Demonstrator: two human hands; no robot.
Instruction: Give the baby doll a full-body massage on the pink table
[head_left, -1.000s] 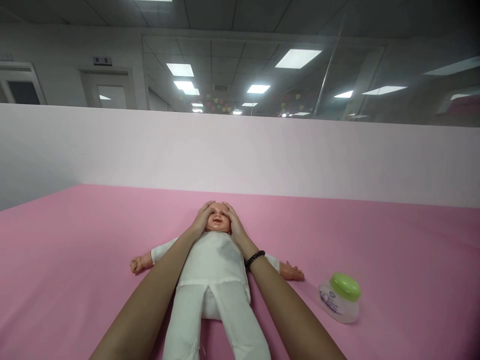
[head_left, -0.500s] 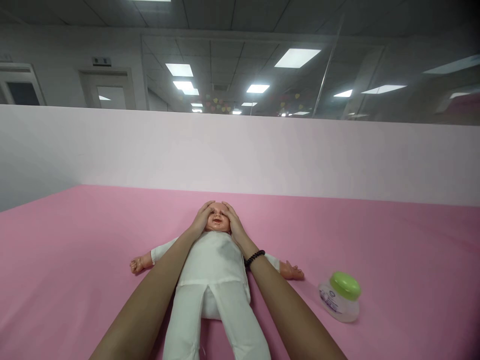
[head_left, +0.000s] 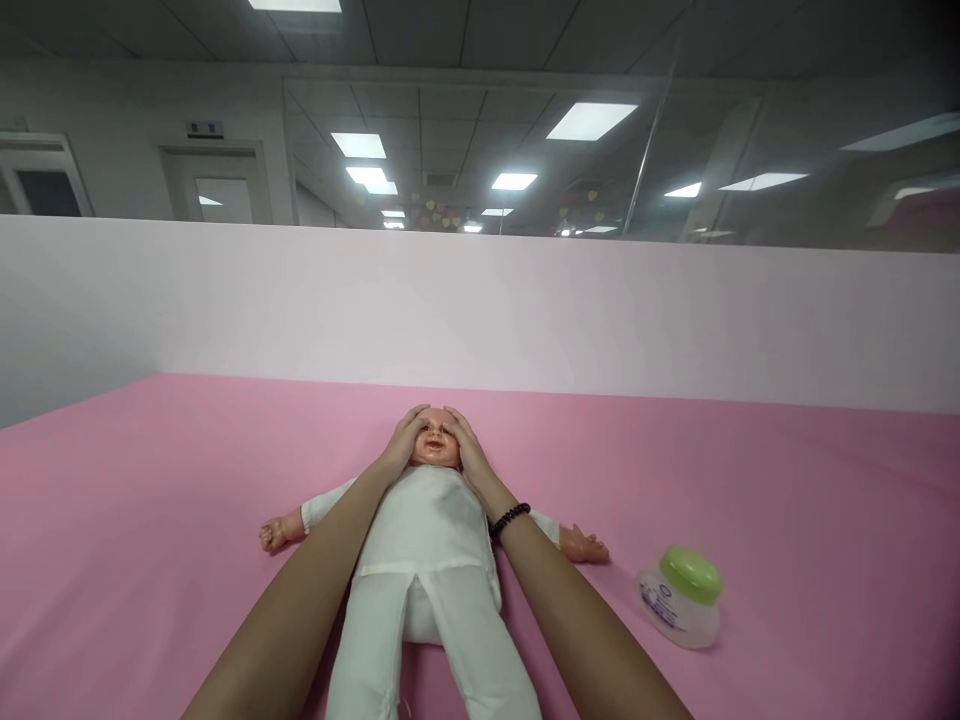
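Note:
A baby doll (head_left: pixel 427 520) in a white cloth suit lies on its back, head away from me, arms spread to the sides. My left hand (head_left: pixel 403 442) is cupped round the left side of its head, the fingers curved towards the crown. Against the right side, my right hand (head_left: pixel 469 450) is cupped in the same way. Both thumbs rest near the doll's brow, and its eyes, nose and mouth show between my hands. A black beaded bracelet (head_left: pixel 510 518) circles my right wrist. The undersides of my fingers are hidden.
The doll lies on a pink padded surface (head_left: pixel 787 520). To the right of its hand stands a clear jar with a green lid (head_left: pixel 681 595). A low white wall (head_left: pixel 480 310) runs along the far edge, with glass panels above it.
The whole view has shifted down very slightly. My hands keep the same place on the doll's head, and the doll and jar have not moved.

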